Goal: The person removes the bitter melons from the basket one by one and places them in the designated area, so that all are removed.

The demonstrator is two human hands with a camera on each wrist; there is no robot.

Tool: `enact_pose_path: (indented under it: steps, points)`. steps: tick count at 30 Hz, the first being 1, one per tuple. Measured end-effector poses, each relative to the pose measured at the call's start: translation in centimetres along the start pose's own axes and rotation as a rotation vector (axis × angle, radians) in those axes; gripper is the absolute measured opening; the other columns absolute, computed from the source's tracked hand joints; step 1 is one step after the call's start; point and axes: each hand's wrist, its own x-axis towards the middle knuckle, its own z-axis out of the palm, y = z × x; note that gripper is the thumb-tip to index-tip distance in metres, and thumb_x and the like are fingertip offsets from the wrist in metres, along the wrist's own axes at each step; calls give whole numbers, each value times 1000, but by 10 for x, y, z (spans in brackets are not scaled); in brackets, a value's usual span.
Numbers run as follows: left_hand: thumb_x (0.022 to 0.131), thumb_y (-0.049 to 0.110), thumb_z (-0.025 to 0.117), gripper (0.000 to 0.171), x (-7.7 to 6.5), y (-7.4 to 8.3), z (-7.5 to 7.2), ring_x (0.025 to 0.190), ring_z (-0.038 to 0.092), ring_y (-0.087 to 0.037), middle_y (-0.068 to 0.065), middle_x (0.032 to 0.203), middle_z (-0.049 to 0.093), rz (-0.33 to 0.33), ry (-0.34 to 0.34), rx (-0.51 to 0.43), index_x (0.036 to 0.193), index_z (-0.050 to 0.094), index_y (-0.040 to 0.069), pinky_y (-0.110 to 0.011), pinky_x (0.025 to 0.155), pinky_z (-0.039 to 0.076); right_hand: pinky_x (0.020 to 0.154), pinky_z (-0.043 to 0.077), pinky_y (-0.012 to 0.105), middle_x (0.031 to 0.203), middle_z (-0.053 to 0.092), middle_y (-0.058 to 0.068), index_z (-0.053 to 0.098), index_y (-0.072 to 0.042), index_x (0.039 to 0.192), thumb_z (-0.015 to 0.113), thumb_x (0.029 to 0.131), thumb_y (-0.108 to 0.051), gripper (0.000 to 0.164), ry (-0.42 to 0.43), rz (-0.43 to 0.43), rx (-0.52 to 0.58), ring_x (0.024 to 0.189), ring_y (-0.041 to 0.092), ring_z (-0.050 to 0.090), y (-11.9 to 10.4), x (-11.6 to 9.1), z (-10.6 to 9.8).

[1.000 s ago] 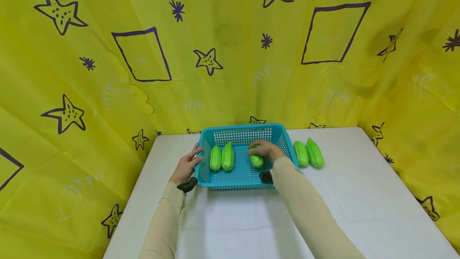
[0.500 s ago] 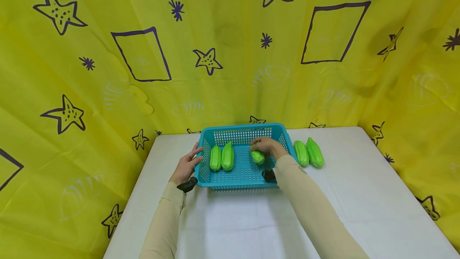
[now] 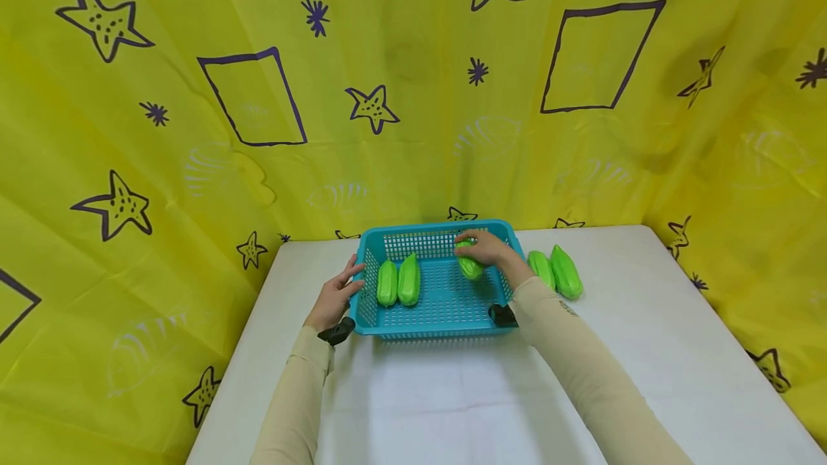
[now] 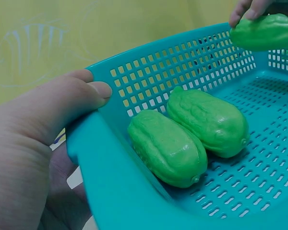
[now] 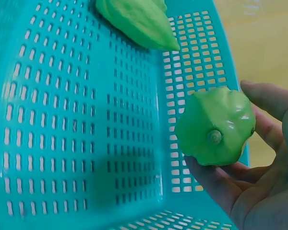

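Note:
A turquoise plastic basket (image 3: pixel 426 332) with slotted walls stands on the table. My left hand (image 3: pixel 332 300) grips its left rim, one digit over the edge and others outside below it, as the left wrist view shows. My right hand (image 3: pixel 489 248) holds a green ridged gourd (image 3: pixel 470 268) above the basket floor, near the back right. In the right wrist view the gourd's (image 5: pixel 216 127) stubby end faces the camera, with thumb and fingers around its far side. Two similar gourds lie side by side in the basket's left part, the outer gourd (image 4: pixel 168 148) and the inner gourd (image 4: pixel 209 122).
Outside the basket's right wall, two more green gourds (image 3: pixel 566 273) lie on the white table (image 3: pixel 413 407). A yellow curtain (image 3: pixel 413 163) with starfish drawings hangs behind the table and along both sides.
My right hand has lifted the gourd from the basket floor and carried it back and slightly right. My left hand, the basket and the other gourds have stayed in place.

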Motion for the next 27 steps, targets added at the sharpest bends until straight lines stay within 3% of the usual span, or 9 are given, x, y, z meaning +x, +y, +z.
enact_pose_path:
  steps: [10,17,27]
  points:
    - [100,18,57,50,0,-1,-1,149,13,-20,18,159,19,10,-9,9,148,44,11,-44,113,32,72,53,37,134,47,31,51,-5,140,63,96,-23,49,115,-29,131,102,37,58,9,-13,-9]
    - [100,18,58,51,1,-2,-2,149,12,-19,17,159,19,7,-13,-19,148,44,10,-44,113,31,87,51,49,147,34,30,50,-10,142,61,97,-30,50,202,-53,167,125,45,46,6,-29,-11]
    - [100,15,57,48,0,-1,0,149,12,-20,16,159,20,-2,5,-12,147,45,11,-45,113,30,85,50,46,146,38,24,51,-13,141,65,95,-31,51,270,-116,259,124,42,45,5,-48,-17]
